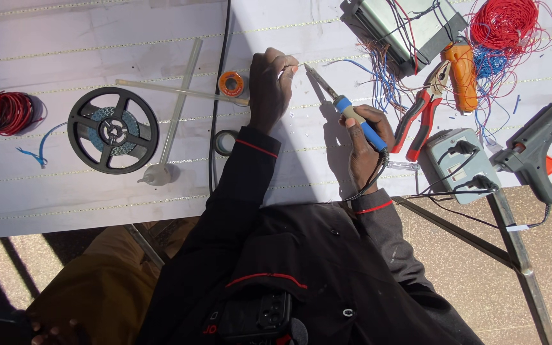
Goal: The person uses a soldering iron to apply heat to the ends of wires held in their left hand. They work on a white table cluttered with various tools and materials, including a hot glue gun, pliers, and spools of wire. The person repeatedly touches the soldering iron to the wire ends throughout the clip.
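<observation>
White board covers the whole worktop, sunlit, with fine dotted strips running across it from side to side. On it, well off to the person's left, lies a black reel, and to the right a grey box with cords plugged in. The right hand is wrapped shut around the blue grip of a soldering iron, whose long axis slants up and leftward, tip leading. The left hand rests on the board with its fingertips pressed together, pinching something too small to tell on one of the strips. The iron's tip sits just beside those fingertips, slightly to their right, so the two hands meet at one spot.
</observation>
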